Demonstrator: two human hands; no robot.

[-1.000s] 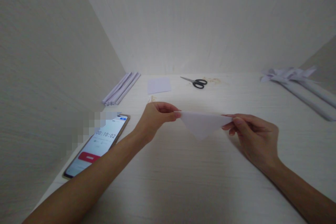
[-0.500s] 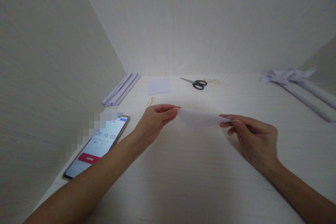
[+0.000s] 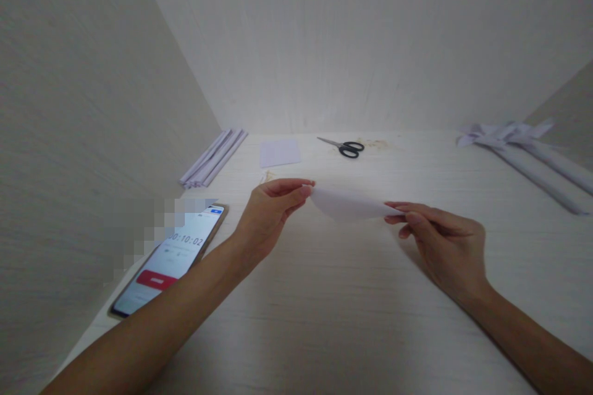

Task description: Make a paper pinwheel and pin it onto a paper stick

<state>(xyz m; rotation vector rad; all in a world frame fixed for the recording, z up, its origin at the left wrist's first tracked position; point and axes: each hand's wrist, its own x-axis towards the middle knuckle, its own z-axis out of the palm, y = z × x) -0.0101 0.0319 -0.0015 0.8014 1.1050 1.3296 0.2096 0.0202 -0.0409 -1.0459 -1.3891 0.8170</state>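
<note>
As the left hand (image 3: 265, 216) and right hand (image 3: 449, 253) pinch its ends, the paper (image 3: 345, 205) stretches between them, long axis crosswise.

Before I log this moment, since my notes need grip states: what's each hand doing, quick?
Left hand: closed, pinching one end of the white paper.
Right hand: closed, pinching the opposite end of the white paper.

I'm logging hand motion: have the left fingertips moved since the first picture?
Yes, the left hand has its fingertips slightly higher in view, nearer the flat paper square.
</note>
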